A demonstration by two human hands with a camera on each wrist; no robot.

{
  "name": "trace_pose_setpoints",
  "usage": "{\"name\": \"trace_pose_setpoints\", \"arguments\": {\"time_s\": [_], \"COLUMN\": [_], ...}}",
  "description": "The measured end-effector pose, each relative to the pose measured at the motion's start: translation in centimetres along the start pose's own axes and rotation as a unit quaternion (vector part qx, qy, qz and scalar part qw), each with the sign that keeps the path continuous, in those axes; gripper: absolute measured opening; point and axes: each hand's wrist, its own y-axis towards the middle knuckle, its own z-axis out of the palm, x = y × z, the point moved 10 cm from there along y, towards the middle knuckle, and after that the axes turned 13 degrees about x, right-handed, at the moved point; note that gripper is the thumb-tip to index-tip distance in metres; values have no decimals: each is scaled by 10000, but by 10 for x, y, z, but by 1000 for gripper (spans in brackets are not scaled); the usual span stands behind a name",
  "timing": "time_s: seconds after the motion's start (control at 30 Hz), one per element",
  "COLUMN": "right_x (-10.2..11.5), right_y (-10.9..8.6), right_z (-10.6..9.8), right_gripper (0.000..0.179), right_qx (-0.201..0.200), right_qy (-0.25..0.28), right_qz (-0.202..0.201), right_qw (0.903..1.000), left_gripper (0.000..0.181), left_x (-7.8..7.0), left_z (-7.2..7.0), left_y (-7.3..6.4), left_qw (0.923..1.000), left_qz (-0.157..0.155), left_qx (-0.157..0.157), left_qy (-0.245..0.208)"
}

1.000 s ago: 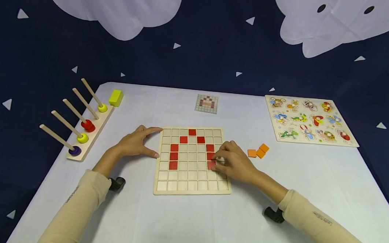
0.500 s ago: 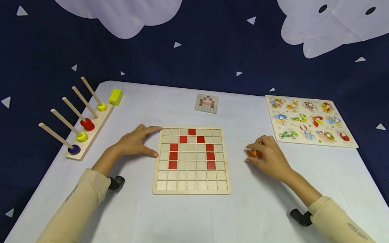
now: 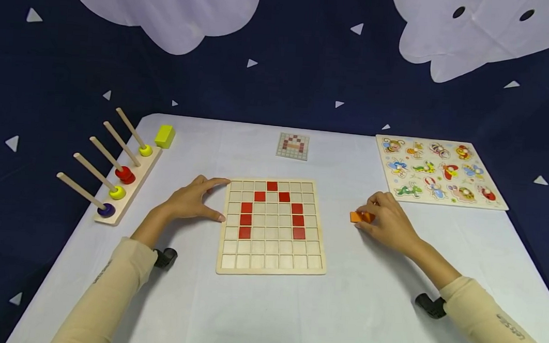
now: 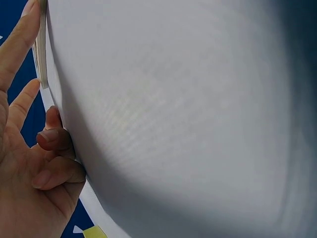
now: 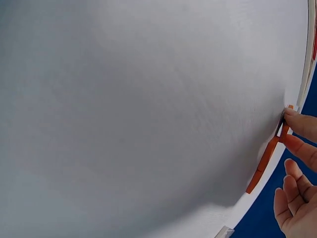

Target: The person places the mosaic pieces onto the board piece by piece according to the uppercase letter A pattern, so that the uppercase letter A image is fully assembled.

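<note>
My left hand (image 3: 191,201) rests beside a wooden grid board (image 3: 269,273), its thumb and index finger spread along the left edge. In the left wrist view the other fingers of that hand bend loosely. Red square tiles (image 3: 246,220) sit in the board's cells, forming a peaked arch. To the right of the board, my right hand (image 3: 388,221) pinches an orange square tile (image 5: 285,126) between thumb and index finger; the tile is tipped up. More orange tiles (image 3: 355,217) lie on the table right at the fingertips, partly hidden by the hand in the head view.
Behind the board lies a small pattern card (image 3: 292,146). An insect puzzle board (image 3: 442,172) is at the back right. At the left stand a peg stacker (image 3: 131,184) with coloured rings and a yellow block (image 3: 165,136). A dark blue cloth (image 3: 279,78) hangs behind the table.
My right hand has moved right, from the grid board to the orange tiles, and now pinches one. The red tile it was touching stays in its cell. The left hand has not moved.
</note>
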Motion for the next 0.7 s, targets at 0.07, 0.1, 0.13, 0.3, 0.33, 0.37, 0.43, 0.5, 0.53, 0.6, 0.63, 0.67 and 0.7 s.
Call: {"name": "trace_pose_setpoints", "arguments": {"time_s": [0.07, 0.1, 0.13, 0.3, 0.33, 0.37, 0.43, 0.5, 0.53, 0.6, 0.63, 0.67, 0.7], "right_x": [-1, -3, -3, -3, -1, 1, 6, 11, 14, 20, 22, 25, 28], "right_y": [1, 1, 1, 3, 4, 4, 7, 10, 11, 14, 16, 17, 19], "right_z": [1, 1, 1, 1, 1, 1, 1, 2, 3, 5, 6, 8, 9], "right_gripper": [25, 24, 23, 22, 22, 22, 23, 24, 24, 25, 25, 25, 24], "right_qx": [37, 42, 46, -39, -68, -103, -147, -163, -160, -123, -97, -61, -39], "right_qy": [75, 117, 159, 341, 353, 364, 390, 386, 409, 482, 530, 583, 635], "right_qz": [21, 47, 71, 116, 87, 56, -26, -120, -149, -203, -219, -221, -231], "right_qw": [10000, 9999, 9998, 9993, 9993, 9993, 9991, 9991, 9989, 9986, 9983, 9980, 9977], "left_gripper": [99, 99, 99, 100, 99, 99, 99, 99, 99, 99, 99, 100, 100], "left_x": [0, 0, 1, 1, 1, 1, 1, 2, 2, 2, 2, 2, 2], "left_z": [0, 0, 1, 1, 1, 0, 0, 0, 0, 0, 0, 0, 0], "left_y": [0, 0, 1, 2, 2, 2, 2, 2, 2, 1, 1, 1, 1], "left_qw": [10000, 10000, 10000, 10000, 10000, 10000, 10000, 10000, 10000, 10000, 10000, 10000, 10000], "left_qz": [-22, -18, -19, 0, 0, 3, 3, -4, -8, -19, -24, -28, -30], "left_qx": [2, 6, 6, 7, 5, 4, 3, 2, 2, 4, 3, 3, 3], "left_qy": [-16, -19, -21, -3, 5, 10, 14, 15, 13, 12, 15, 19, 19]}}
